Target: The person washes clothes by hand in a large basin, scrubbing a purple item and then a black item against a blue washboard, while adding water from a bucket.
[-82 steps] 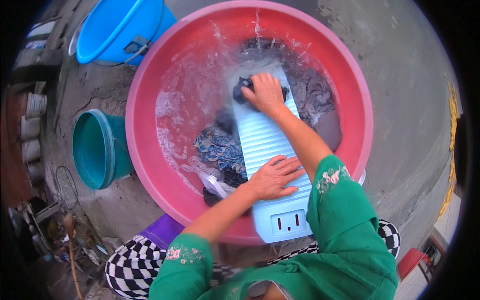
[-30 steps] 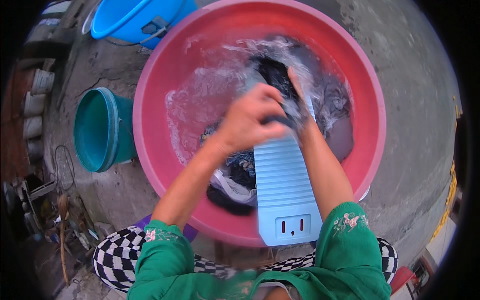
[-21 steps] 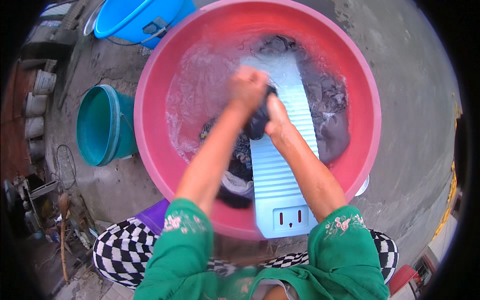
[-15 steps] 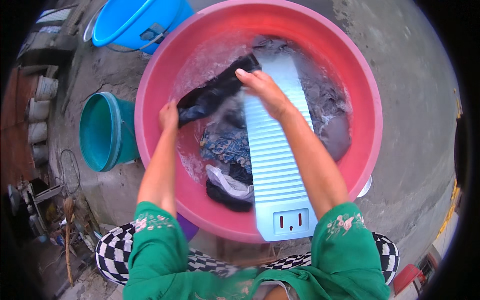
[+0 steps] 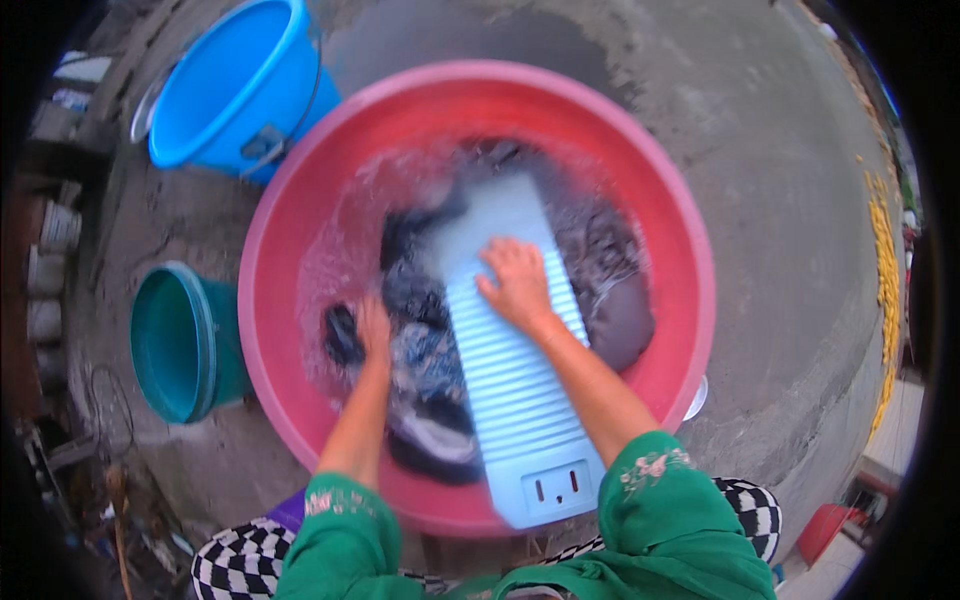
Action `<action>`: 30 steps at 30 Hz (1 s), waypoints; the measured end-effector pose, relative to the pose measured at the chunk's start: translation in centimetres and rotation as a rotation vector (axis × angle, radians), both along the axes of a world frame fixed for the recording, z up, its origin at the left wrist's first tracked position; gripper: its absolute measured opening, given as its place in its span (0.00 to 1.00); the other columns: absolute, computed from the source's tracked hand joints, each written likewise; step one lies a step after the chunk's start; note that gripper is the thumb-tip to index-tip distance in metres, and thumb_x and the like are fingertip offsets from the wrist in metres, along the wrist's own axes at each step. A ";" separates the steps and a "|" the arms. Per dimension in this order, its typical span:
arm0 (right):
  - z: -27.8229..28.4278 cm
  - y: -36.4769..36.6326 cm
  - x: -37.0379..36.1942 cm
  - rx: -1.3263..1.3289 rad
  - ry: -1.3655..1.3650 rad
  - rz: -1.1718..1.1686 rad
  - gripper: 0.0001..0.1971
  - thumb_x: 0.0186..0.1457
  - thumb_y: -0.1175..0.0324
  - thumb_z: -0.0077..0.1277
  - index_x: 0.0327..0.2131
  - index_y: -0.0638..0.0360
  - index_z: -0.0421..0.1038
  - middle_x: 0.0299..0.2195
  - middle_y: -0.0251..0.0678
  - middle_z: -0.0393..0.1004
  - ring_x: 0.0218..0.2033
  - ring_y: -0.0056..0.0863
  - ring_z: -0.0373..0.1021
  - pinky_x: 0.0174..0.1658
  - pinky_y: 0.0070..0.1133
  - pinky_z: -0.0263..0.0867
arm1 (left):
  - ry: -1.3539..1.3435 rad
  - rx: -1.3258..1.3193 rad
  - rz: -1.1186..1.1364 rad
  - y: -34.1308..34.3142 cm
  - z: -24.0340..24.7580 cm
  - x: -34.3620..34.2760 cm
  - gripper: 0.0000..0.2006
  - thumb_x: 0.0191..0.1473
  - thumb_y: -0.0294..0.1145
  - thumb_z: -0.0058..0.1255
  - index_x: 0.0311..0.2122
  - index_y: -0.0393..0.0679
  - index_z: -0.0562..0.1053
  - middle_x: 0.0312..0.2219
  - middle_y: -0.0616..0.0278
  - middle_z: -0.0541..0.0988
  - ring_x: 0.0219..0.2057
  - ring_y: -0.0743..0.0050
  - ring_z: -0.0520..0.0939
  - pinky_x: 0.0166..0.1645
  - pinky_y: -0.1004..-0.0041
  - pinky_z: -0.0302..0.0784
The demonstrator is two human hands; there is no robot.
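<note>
In the soapy water of a pink tub (image 5: 262, 290), a light blue washboard (image 5: 520, 420) leans aslant, its near end on the front rim. My right hand (image 5: 518, 285) rests on the ridges with fingers stretched and thumb apart, holding nothing. Left of the board, my left hand (image 5: 373, 328) is closed on a wet black garment (image 5: 343, 336), a bunched end poking out beside it; blur softens the fingers. Nearer me lie a blue patterned cloth (image 5: 425, 355) and a white-and-black piece (image 5: 435, 440). Dark grey clothes (image 5: 615, 300) soak to the board's right.
A bright blue bucket (image 5: 240, 95) is beyond the tub's upper left, and a teal bucket (image 5: 195, 345) stands close to its left side. Grey concrete (image 5: 780, 230) stretches to the right. A red object (image 5: 822, 530) sits at the lower right.
The black garment, stretched between both hands before, is down in the water. My right hand has let go of it and lies on the washboard. The view has shifted, showing the tub lower.
</note>
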State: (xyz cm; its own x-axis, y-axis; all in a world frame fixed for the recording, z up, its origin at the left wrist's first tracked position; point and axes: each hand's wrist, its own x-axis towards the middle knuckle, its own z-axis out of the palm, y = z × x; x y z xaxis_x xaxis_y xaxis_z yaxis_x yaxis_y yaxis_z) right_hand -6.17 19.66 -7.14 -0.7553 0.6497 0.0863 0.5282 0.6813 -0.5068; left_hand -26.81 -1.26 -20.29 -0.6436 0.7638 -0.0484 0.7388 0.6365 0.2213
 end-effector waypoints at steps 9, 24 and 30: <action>-0.1 -0.3 3.4 -0.690 0.367 -0.297 0.23 0.45 0.54 0.55 0.44 0.56 0.69 0.46 0.39 0.68 0.49 0.32 0.63 0.47 0.30 0.63 | -0.201 -0.155 -0.014 3.3 17.1 1.1 0.26 0.32 0.30 0.58 0.42 0.35 0.72 0.43 0.46 0.72 0.44 0.48 0.72 0.48 0.60 0.68; 1.5 -5.7 5.2 -1.815 1.358 -0.612 0.07 0.50 0.66 0.50 0.30 0.59 0.70 0.28 0.38 0.74 0.33 0.31 0.72 0.41 0.30 0.69 | -1.780 0.683 0.025 2.2 28.6 15.6 0.17 0.41 0.19 0.52 0.41 0.35 0.70 0.35 0.62 0.76 0.36 0.73 0.77 0.45 0.70 0.75; 10.3 -8.3 1.7 -1.388 1.075 -0.533 0.12 0.46 0.68 0.53 0.37 0.60 0.70 0.30 0.38 0.74 0.32 0.29 0.71 0.38 0.25 0.68 | -2.290 0.820 0.661 1.1 22.4 16.0 0.44 0.44 0.57 0.57 0.55 0.32 0.54 0.51 0.44 0.59 0.56 0.52 0.61 0.59 0.54 0.62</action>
